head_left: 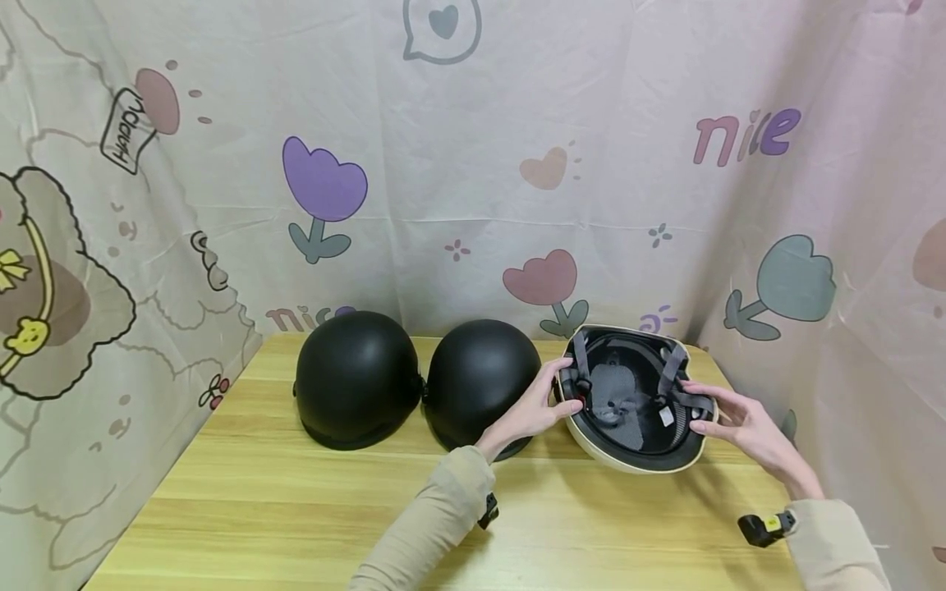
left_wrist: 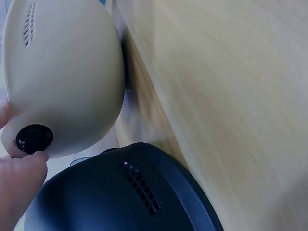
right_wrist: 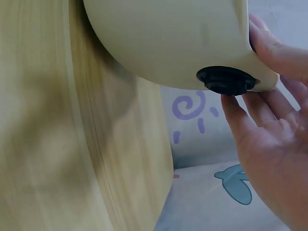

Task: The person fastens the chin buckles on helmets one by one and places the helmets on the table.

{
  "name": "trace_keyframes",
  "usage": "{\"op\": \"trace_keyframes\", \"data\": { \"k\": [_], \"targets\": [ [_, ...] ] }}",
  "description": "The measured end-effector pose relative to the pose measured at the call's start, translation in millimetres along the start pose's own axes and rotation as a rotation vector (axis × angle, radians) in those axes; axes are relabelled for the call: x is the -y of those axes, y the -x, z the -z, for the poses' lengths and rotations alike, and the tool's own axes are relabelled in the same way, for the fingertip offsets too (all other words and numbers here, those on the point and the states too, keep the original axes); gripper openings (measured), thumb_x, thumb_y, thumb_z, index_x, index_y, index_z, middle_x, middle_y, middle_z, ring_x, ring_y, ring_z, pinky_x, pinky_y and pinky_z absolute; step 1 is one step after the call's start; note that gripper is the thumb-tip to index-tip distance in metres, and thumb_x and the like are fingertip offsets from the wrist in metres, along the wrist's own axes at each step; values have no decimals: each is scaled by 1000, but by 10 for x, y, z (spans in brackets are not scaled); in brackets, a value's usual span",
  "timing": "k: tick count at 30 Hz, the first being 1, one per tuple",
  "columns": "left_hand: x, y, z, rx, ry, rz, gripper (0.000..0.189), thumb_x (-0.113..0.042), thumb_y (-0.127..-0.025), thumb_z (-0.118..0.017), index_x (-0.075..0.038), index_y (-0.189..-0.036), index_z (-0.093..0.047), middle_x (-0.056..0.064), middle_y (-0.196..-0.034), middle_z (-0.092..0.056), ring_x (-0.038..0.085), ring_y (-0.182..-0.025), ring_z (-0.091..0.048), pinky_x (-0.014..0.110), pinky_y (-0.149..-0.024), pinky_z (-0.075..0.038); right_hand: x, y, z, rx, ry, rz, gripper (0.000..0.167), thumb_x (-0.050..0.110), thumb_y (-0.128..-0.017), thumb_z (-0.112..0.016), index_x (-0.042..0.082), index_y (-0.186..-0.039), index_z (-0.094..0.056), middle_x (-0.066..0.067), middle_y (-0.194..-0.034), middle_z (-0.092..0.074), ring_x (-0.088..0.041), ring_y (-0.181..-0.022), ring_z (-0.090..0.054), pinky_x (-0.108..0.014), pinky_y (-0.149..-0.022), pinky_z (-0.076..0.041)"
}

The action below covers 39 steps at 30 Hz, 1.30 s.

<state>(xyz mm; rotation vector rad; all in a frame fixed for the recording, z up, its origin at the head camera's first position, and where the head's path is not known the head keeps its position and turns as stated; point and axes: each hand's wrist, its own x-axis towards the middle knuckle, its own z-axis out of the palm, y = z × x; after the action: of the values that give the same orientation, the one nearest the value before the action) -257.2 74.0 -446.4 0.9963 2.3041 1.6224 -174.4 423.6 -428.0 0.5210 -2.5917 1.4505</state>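
Observation:
A cream helmet [head_left: 626, 390] stands tilted at the table's right, its black padded inside and grey chin straps [head_left: 671, 367] facing the head camera. My left hand [head_left: 530, 408] grips its left rim, thumb and fingers spread along the edge. In the left wrist view, a fingertip touches the round black side knob [left_wrist: 34, 138]. On the opposite side my right hand [head_left: 750, 433] holds the right rim. The right wrist view has the thumb on the rim and a finger against the black side fitting [right_wrist: 226, 80]. Below, the shell sits close over the wooden table [right_wrist: 43, 120].
Two black helmets, dome up, stand to the left: one [head_left: 480, 382] partly behind my left forearm, another [head_left: 358, 382] farther left, nearly meeting it. A printed cloth [head_left: 443, 148] hangs behind and along both sides of the table.

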Motion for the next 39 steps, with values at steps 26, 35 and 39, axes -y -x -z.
{"op": "trace_keyframes", "data": {
  "k": [26, 35, 39],
  "targets": [
    [31, -9, -30, -114, -57, 18, 69, -22, -103, -59, -10, -160, -23, 11, -165, -28, 25, -127, -45, 39, -110, -38, -89, -84, -184, -114, -59, 67, 54, -7, -92, -66, -11, -142, -46, 25, -142, -53, 19, -128, -44, 0, -98, -38],
    [1, -20, -42, -133, -47, 43, 73, -22, -103, -58, -14, -162, -16, 5, -168, -23, 21, -138, -40, 38, -113, -38, -79, -108, -216, -119, -16, 13, 55, 1, -94, -68, -6, -144, -48, 28, -139, -49, 23, -122, -42, 0, -94, -38],
    [-7, -24, -46, -135, -9, 24, 73, -20, -103, -57, -15, -163, -15, 3, -169, -20, 18, -151, -28, 42, -121, -32, -89, -110, -220, -117, -20, -11, 56, 3, -94, -67, -5, -145, -46, 24, -142, -48, 23, -122, -42, -1, -94, -39]
  ]
}}
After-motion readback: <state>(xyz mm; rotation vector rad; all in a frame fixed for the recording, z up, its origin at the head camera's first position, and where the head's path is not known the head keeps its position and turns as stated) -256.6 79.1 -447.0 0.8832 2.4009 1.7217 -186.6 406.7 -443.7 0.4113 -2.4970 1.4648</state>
